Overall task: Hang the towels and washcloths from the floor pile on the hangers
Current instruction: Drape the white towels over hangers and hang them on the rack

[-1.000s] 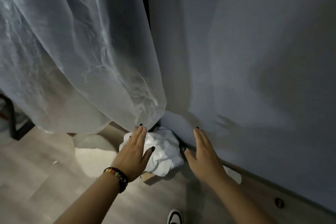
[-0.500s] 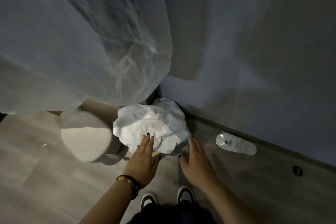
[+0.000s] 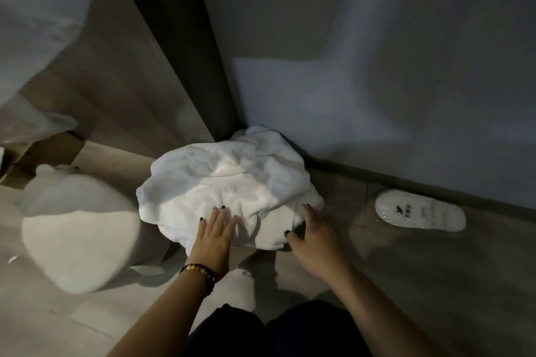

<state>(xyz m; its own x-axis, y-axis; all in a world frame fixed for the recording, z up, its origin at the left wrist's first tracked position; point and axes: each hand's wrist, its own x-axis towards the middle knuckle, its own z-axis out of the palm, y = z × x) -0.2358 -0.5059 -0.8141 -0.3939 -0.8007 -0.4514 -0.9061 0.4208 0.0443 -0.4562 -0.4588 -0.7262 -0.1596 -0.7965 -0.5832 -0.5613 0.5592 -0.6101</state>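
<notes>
Pile (image 3: 229, 182) of crumpled white towels

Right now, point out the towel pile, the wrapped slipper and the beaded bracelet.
towel pile (image 3: 229, 182), head view, on its rumpled top.
wrapped slipper (image 3: 420, 214), head view, mid sole.
beaded bracelet (image 3: 200, 271), head view, beads on the left wrist.

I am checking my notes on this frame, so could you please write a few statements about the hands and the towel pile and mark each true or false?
1. The left hand rests with straight fingers on the white towel pile. True.
2. The right hand holds a hanger. False: it holds nothing and reaches to the pile's near right edge.
3. The pile lies on the floor in the wall corner. True.
4. The wrapped slipper lies on top of the pile. False: it lies on the floor to the right, apart from it.
5. A beaded bracelet is on the left wrist. True.
</notes>
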